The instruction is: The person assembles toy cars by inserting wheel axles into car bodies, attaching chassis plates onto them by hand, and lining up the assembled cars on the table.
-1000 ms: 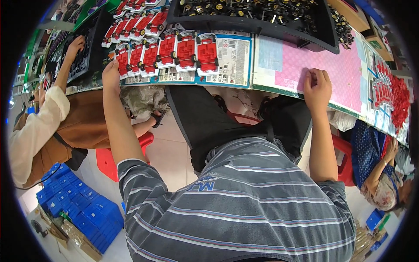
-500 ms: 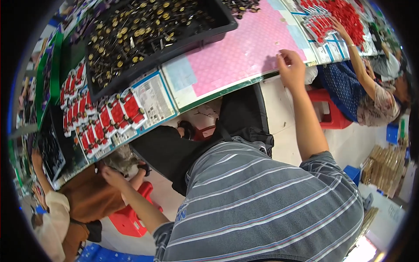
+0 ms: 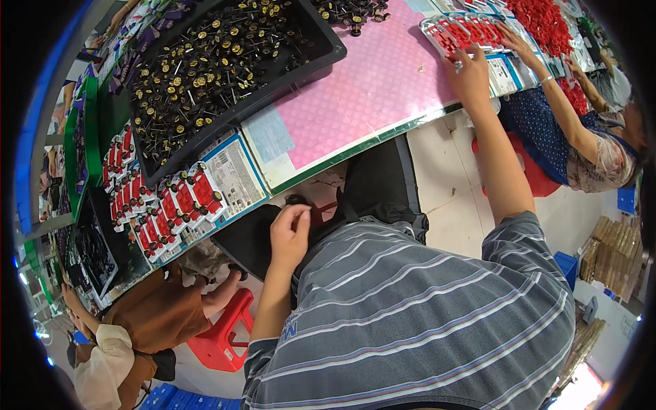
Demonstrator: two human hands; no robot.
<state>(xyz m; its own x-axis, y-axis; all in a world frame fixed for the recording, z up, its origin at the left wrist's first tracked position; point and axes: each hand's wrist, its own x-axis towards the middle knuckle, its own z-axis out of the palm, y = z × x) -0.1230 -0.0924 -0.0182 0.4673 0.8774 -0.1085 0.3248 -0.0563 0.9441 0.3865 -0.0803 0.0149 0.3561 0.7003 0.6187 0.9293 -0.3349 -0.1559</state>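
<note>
My right hand reaches over the table's edge, fingers closed on the near rim of a white tray filled with rows of red toy car bodies. A co-worker's hand touches the right end of the same tray. My left hand hangs in front of my body, below the table edge, with fingers curled and nothing visible in them. A large black bin full of black-and-gold wheels on axles stands at the far left.
Red toy cars with black wheels lie in white trays left of my seat, beside a printed card. Loose wheel axles lie beyond the pink mat. Red parts are heaped far right. Co-workers sit on both sides on red stools.
The tray of red car bodies has slid left toward the pink mat. My right hand has moved forward onto it. My left hand has swung from the left to in front of my body.
</note>
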